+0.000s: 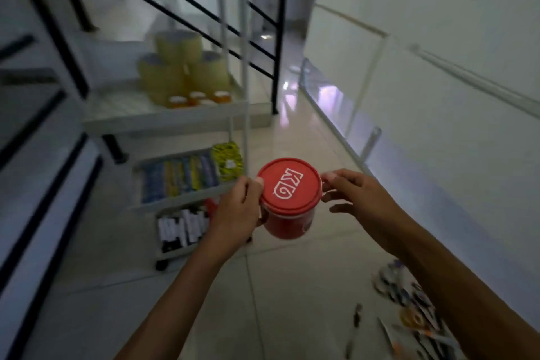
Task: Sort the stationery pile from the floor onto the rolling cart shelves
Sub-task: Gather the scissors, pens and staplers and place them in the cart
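Note:
A red round tub (287, 199) with a white logo on its lid is held in the air between both hands, just right of the white rolling cart (163, 121). My left hand (238, 210) grips its left side, fingers curled round the rim and wall. My right hand (355, 194) pinches the lid's right edge with thumb and fingertips. The cart's upper visible shelf carries clear tape rolls (182, 63) and small orange-capped pots (198, 98). The shelf below holds coloured flat packs (181, 177) and a yellow-black packet (227, 159). The lowest shelf holds black and white markers (181, 229).
The stationery pile (409, 313) lies on the tiled floor at lower right, with a loose pen (356, 316) beside it. A stair with black railing (274, 38) stands behind the cart. A white wall runs along the right.

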